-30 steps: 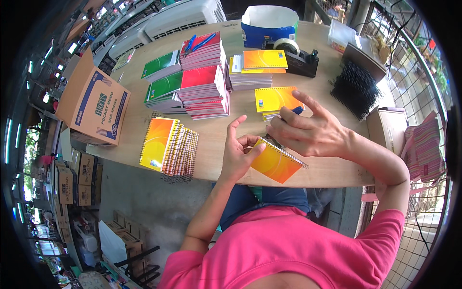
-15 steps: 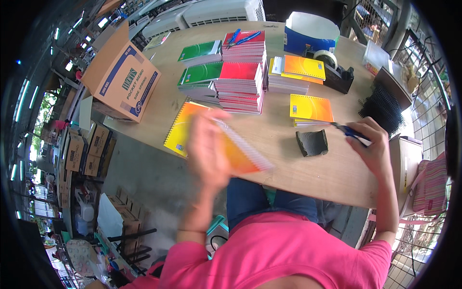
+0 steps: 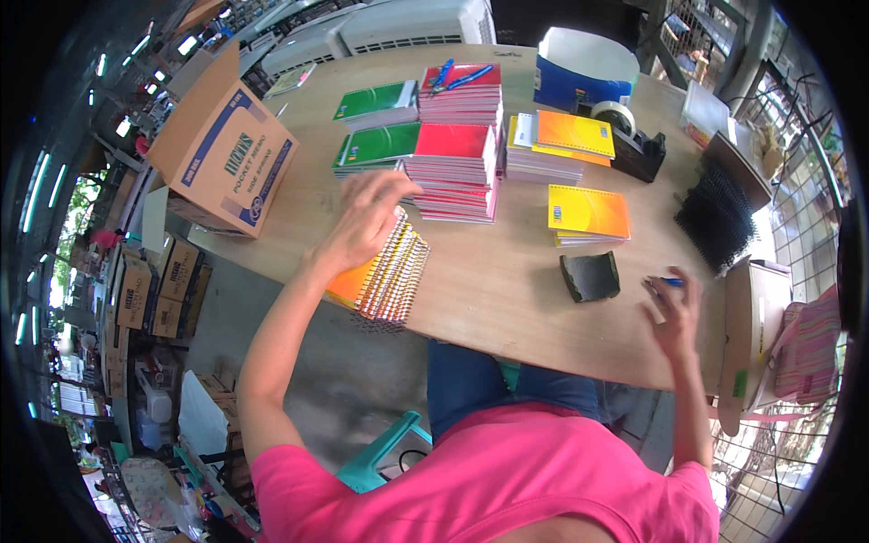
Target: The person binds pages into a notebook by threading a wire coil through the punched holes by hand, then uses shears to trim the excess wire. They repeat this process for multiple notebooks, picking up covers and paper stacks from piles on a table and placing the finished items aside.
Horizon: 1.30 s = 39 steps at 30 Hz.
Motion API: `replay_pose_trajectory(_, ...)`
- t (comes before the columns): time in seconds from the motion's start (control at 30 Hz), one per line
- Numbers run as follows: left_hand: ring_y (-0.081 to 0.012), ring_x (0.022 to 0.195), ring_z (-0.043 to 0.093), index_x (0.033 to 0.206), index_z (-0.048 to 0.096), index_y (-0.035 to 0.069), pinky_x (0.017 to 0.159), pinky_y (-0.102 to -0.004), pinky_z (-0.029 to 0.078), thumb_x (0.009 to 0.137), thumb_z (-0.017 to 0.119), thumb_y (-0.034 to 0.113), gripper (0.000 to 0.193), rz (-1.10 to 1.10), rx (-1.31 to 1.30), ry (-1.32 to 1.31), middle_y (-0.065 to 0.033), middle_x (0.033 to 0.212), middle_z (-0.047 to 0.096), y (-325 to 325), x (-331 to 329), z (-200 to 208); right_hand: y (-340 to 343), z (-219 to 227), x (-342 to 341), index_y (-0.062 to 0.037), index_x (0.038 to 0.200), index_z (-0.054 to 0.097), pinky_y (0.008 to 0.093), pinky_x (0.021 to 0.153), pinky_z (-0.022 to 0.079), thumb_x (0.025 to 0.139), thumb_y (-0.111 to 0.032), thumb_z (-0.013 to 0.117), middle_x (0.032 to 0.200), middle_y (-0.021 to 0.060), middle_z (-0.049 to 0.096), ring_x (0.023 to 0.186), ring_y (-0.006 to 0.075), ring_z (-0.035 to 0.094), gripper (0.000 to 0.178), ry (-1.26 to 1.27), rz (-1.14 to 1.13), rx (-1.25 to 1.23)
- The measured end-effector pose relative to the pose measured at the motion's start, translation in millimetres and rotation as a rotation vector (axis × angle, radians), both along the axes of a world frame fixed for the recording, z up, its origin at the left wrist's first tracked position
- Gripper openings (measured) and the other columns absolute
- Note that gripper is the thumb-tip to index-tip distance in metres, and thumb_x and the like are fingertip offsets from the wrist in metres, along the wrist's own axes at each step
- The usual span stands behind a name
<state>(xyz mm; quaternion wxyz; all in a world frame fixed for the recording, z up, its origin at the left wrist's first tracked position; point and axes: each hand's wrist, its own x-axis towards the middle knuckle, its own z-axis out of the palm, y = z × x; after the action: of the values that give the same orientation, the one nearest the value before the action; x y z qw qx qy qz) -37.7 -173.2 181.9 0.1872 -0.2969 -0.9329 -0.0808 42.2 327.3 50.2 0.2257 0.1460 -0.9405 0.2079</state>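
Observation:
At the table's near left edge lies a stack of yellow-orange spiral notebooks (image 3: 391, 276), its many coils facing right. My left hand (image 3: 367, 217) is over the far end of this stack, fingers curved and apart, with no notebook seen in its grasp. My right hand (image 3: 672, 317) is at the right side of the table, slightly blurred. A blue-handled pair of pliers (image 3: 673, 281) shows in part between its fingers; the rest is hidden by the hand. Left of that hand stands a dark, curved block (image 3: 590, 276). Just beyond it sits a small pile of yellow-orange notebooks (image 3: 588, 214).
Red notebooks (image 3: 455, 140) and green notebooks (image 3: 378, 145) stand in piles, with blue pliers (image 3: 462, 80) on top. More notebooks (image 3: 575, 134), a tape dispenser (image 3: 641, 154) and a blue box (image 3: 584, 81) are farther back. Black coils (image 3: 720, 217) lie right; a carton (image 3: 235, 163) stands left.
The notebook my left hand was lifting is down at the stack, where coils now face right. That hand has moved up and left. My right hand has drawn nearer to me, its fingers looser.

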Motion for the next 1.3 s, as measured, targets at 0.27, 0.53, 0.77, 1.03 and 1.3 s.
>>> replay_pose_trajectory(0.27,-0.0193,0.105,0.063,0.125,0.061,0.0,0.091,-0.0357,0.052,0.093,0.07,0.027,0.043,0.121,1.112,-0.605,-0.0144,0.117,0.067,161,21,-51,-21,-13,-6,-0.0126,0.103,0.077,0.044,0.085,0.053,0.07,-0.006,0.079,0.115,0.0127,0.064,0.106,0.0359,0.058,0.034,0.061,0.197,0.063)
replay_pose_trajectory(0.53,-0.0174,0.068,0.069,0.093,0.07,-0.007,0.061,-0.0321,0.054,0.08,0.084,0.021,0.034,0.345,0.982,-0.642,-0.0119,0.078,0.073,224,-111,-163,68,1,-90,-0.0082,0.098,0.066,0.0443,0.08,0.048,0.08,-0.014,0.075,0.102,0.0068,0.061,0.1,0.0298,0.058,0.021,0.08,-0.459,0.171)
replay_pose_trajectory(0.77,-0.0171,0.073,0.069,0.098,0.063,-0.006,0.063,-0.0327,0.054,0.083,0.079,0.009,0.027,0.449,0.832,-0.479,-0.0138,0.086,0.073,189,-119,-171,79,-25,-129,-0.0066,0.096,0.069,0.0401,0.085,0.046,0.083,-0.019,0.074,0.111,0.0059,0.062,0.106,0.0242,0.059,0.019,0.317,-0.453,0.32)
replay_pose_trajectory(1.03,-0.0158,0.097,0.061,0.128,0.051,0.0,0.084,-0.0286,0.05,0.096,0.058,-0.007,0.034,0.023,1.284,-0.06,-0.013,0.106,0.062,183,16,-142,112,30,-102,-0.0025,0.125,0.063,0.0371,0.082,0.057,0.087,0.013,0.058,0.112,0.016,0.066,0.096,0.0311,0.068,0.042,0.175,-0.004,-0.145)
replay_pose_trajectory(1.3,-0.0197,0.098,0.057,0.115,0.061,0.004,0.082,-0.0288,0.047,0.099,0.059,0.004,0.016,0.014,0.96,-0.203,-0.009,0.109,0.059,170,57,-162,-33,47,-38,-0.0038,0.103,0.077,0.0326,0.07,0.053,0.082,0.003,0.073,0.092,0.0116,0.071,0.08,0.0227,0.068,0.023,-0.192,0.316,-0.427)
